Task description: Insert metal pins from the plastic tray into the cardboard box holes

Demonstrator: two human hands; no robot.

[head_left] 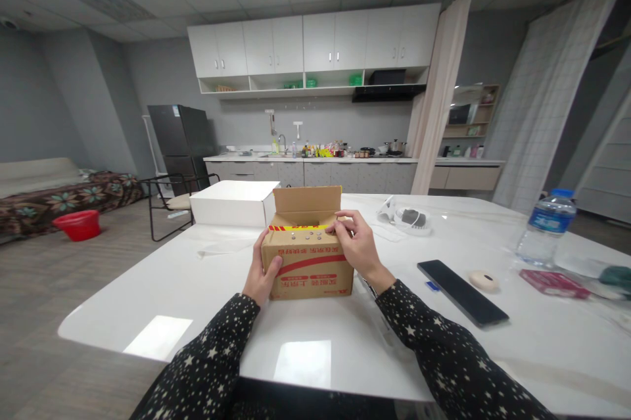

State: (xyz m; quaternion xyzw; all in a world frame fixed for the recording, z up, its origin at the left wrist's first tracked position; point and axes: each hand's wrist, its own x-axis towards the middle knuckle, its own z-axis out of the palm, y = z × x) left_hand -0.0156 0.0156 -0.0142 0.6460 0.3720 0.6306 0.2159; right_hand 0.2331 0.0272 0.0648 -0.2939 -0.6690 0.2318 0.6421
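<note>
A brown cardboard box [309, 280] with red print stands on the white table in front of me, its back flap [306, 202] raised. Yellow and red tape [290, 228] runs along the top front edge. Several small silvery round pieces [309, 236] sit on the cardboard just by that tape. My left hand [262, 270] grips the box's left side, thumb on the front face. At the top right corner, my right hand [355, 239] has its fingers pinched together against the box; what is between the fingertips is hidden or too small to name.
A white box [231, 204] stands behind on the left. To the right lie a black phone [461, 292], a round beige case [484, 280], a pink packet [553, 283] and a white device with a strap [411, 217]. A water bottle [547, 226] stands farther right.
</note>
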